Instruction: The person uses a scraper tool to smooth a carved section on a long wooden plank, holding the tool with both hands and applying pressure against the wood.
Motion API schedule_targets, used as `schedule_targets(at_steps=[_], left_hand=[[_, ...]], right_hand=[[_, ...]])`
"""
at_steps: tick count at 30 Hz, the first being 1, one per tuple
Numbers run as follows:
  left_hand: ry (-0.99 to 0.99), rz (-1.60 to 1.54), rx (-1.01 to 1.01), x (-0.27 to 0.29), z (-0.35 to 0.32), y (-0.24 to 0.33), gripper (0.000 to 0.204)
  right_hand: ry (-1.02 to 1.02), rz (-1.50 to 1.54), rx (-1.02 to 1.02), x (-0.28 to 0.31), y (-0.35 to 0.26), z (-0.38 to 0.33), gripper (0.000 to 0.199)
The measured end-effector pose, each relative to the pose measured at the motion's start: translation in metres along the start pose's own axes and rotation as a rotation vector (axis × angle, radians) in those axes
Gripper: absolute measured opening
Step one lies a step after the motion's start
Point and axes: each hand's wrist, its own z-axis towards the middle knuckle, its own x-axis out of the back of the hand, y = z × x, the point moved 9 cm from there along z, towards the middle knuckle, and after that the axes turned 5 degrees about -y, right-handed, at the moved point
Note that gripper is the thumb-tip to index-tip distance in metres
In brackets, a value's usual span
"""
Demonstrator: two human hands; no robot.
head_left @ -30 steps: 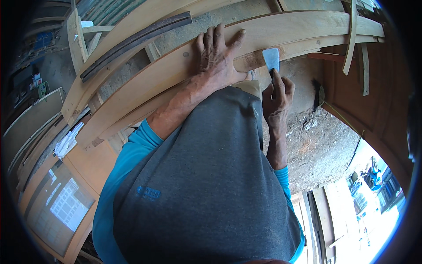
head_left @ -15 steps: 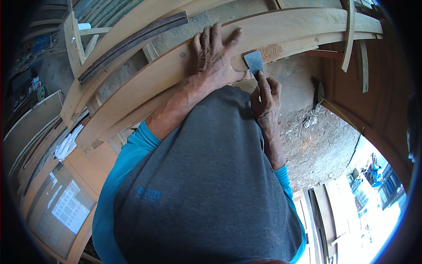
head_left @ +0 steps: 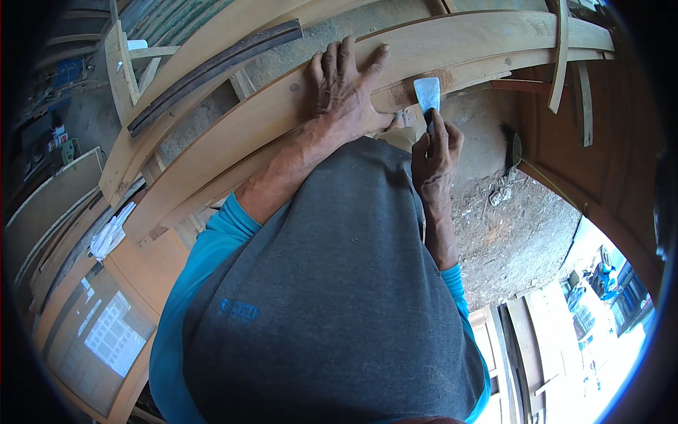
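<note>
A long, pale wooden plank (head_left: 480,44) stretches across the upper part of the view, looking bent by the lens. My left hand (head_left: 346,85) lies flat on it with the fingers spread. To its right, my right hand (head_left: 436,145) grips the dark handle of a putty knife (head_left: 428,92). The knife's broad metal blade points away from me, against the near edge of the plank, and catches the light. Beside the blade is a brownish patch (head_left: 402,93) on the wood.
A dark strip of wood (head_left: 212,74) rests on another board at the upper left. A thin slat (head_left: 560,56) crosses the plank's right end. Large brown panels (head_left: 586,162) stand at the right. A white glove (head_left: 111,232) lies at the left, above a framed panel (head_left: 99,339).
My right hand and the putty knife have moved to the right along the plank's near edge, and the blade now stands more upright. My left hand has stayed in place.
</note>
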Motion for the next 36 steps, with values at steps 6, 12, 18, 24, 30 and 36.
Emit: schedule_targets(at_steps=[6, 12, 18, 24, 30, 36], left_hand=[[-0.017, -0.006, 0.002, 0.000, 0.000, 0.000, 0.123], [-0.037, -0.011, 0.015, -0.002, 0.000, -0.001, 0.124], [-0.026, 0.000, 0.009, 0.000, 0.000, -0.001, 0.123], [-0.030, 0.009, 0.016, -0.001, -0.001, -0.001, 0.123], [-0.023, -0.001, 0.006, -0.001, 0.000, 0.000, 0.123], [-0.022, -0.006, 0.003, -0.001, -0.001, 0.000, 0.123]], right_hand=[[0.003, -0.038, -0.038, -0.003, 0.010, 0.007, 0.061], [-0.032, -0.046, 0.029, -0.005, -0.003, 0.006, 0.061], [-0.015, -0.066, 0.086, -0.007, -0.008, 0.003, 0.061], [-0.032, -0.049, 0.104, -0.007, -0.012, 0.002, 0.060], [-0.065, -0.034, 0.072, -0.011, -0.013, -0.002, 0.055], [-0.057, -0.051, 0.112, -0.010, -0.017, -0.002, 0.055]])
